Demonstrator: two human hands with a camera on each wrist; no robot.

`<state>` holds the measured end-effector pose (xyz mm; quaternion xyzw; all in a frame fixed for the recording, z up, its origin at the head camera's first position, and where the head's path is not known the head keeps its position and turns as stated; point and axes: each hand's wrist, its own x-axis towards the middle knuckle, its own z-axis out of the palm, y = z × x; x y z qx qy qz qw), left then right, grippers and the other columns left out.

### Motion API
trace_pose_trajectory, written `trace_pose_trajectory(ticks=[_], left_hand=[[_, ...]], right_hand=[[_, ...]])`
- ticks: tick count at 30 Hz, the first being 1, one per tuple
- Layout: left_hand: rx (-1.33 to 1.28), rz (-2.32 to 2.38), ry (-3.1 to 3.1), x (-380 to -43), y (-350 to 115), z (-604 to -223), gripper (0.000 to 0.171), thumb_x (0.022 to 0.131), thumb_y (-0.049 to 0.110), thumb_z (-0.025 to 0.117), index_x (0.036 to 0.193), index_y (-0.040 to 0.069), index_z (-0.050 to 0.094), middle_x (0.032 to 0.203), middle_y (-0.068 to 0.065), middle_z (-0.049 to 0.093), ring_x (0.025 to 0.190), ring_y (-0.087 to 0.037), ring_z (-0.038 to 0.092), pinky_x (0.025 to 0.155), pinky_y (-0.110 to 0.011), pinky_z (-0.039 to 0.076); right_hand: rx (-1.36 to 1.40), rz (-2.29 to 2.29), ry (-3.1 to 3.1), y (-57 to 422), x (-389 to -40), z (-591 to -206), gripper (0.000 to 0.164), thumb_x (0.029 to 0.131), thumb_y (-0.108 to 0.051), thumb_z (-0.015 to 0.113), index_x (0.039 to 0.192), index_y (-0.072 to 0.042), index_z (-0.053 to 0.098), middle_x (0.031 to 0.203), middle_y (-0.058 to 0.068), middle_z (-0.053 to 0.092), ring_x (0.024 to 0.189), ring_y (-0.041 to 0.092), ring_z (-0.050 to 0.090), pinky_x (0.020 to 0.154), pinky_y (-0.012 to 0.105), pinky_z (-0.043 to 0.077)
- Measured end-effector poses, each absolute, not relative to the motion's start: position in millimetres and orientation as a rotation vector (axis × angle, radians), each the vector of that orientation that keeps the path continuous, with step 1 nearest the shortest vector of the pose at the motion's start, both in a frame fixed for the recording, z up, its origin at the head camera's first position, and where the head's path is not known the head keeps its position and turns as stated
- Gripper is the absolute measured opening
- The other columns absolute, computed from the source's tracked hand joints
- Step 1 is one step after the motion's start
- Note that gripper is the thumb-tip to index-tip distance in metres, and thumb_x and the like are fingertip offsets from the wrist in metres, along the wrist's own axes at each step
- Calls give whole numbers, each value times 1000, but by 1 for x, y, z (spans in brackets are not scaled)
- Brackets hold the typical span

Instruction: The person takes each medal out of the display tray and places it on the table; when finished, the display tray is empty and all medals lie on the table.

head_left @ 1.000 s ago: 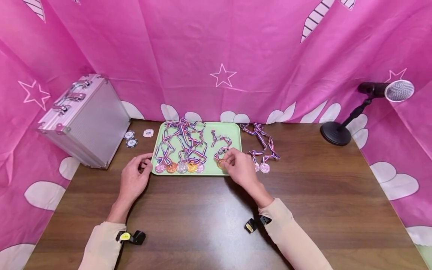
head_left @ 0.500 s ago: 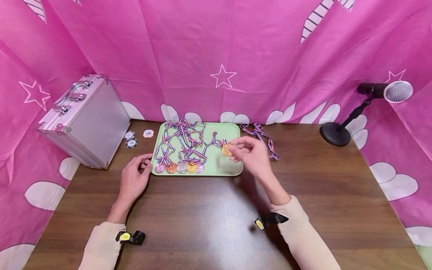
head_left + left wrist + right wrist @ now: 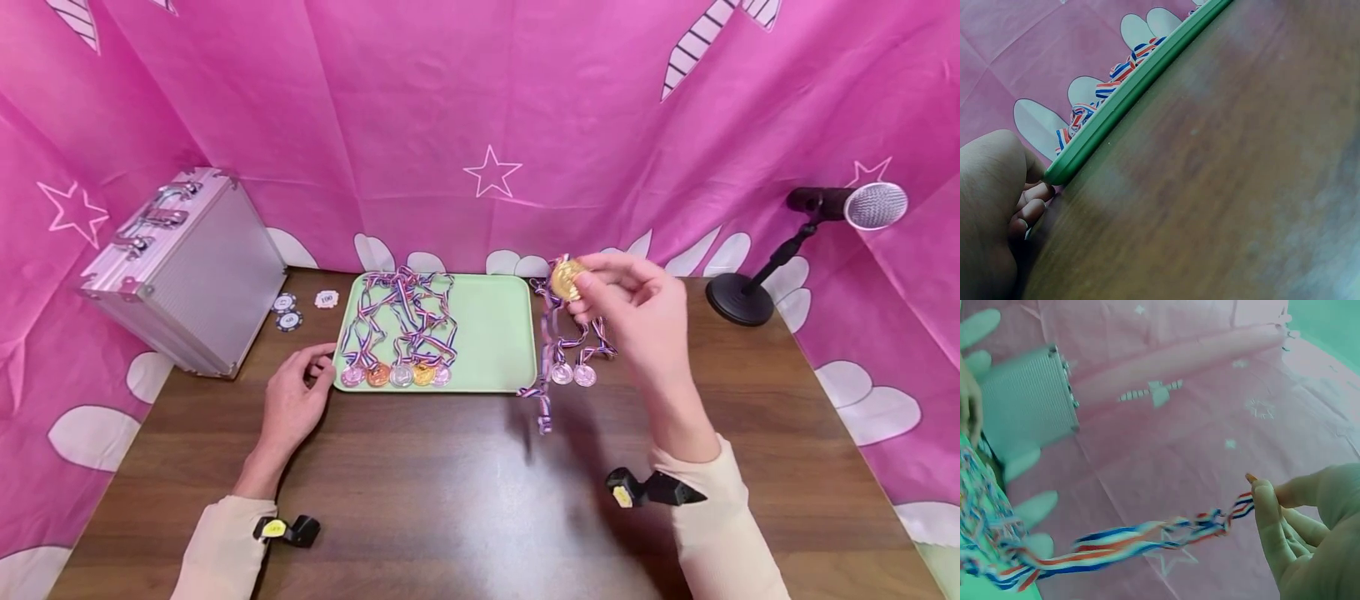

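Observation:
My right hand (image 3: 637, 312) pinches a gold medal (image 3: 567, 281) by its edge, raised above the table right of the tray. Its red, white and blue ribbon (image 3: 1116, 547) trails down from it. My left hand (image 3: 296, 396) holds the left edge of the green tray (image 3: 495, 333), thumb and fingers at its corner in the left wrist view. On the tray's left half lie several medals in a row: pinkish ones, a bronze medal (image 3: 378, 374), a silver medal (image 3: 402, 375) and another gold medal (image 3: 425, 374). Their tangled ribbons (image 3: 405, 312) spread behind them.
Two pinkish medals (image 3: 585, 375) with ribbons lie right of the tray. A silver case (image 3: 202, 275) stands at the back left beside several poker chips (image 3: 288, 321). At the back right is a microphone (image 3: 873, 206) on a black stand (image 3: 741, 298). A pink curtain (image 3: 420, 125) encloses the table.
My right hand has lifted the gold medal off the tray's right half and carried it up and to the right, its ribbon trailing along. My left hand has stayed at the tray's edge.

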<state>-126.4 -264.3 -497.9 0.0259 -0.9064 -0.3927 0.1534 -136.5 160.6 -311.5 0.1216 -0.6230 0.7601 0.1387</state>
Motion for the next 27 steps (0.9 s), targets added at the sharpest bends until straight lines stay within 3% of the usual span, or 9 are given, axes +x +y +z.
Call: trace_pose_trajectory(ticks=[8,14,20,27], left_hand=[[24,-1095,-2556,-129,-265,-501,31,101,1,67,131,1,76,103,-14,71,90,-12,56,79,-23,40],[18,-1096,-2554,-129,-266,-500,31,102,2,67,131,1,76,103,-14,71,91,-14,57,80,-23,40],[21,-1096,-2563,-128,-264,-501,31,102,3,66,131,1,76,103,-14,71,92,-15,57,79,-23,41],[32,-1107,-2563,-128,-264,-501,31,102,2,66,132,1,76,104,-14,71,91,-13,57,80,-23,41]], right_hand=[[188,2184,-1475,186,-177,-317,18,97,15,70,106,2,79,82,11,78,63,15,75,61,26,62],[-22,2158,-1591,207,-192,-365,16,97,16,70,105,3,76,81,8,76,61,14,74,62,26,63],[-249,2172,-1866,224,-185,-424,16,99,12,70,115,12,71,79,3,77,61,11,73,64,25,63],[-256,2118,-2023,232,-161,-456,20,102,10,69,118,21,66,77,-2,76,60,7,72,63,23,62]])
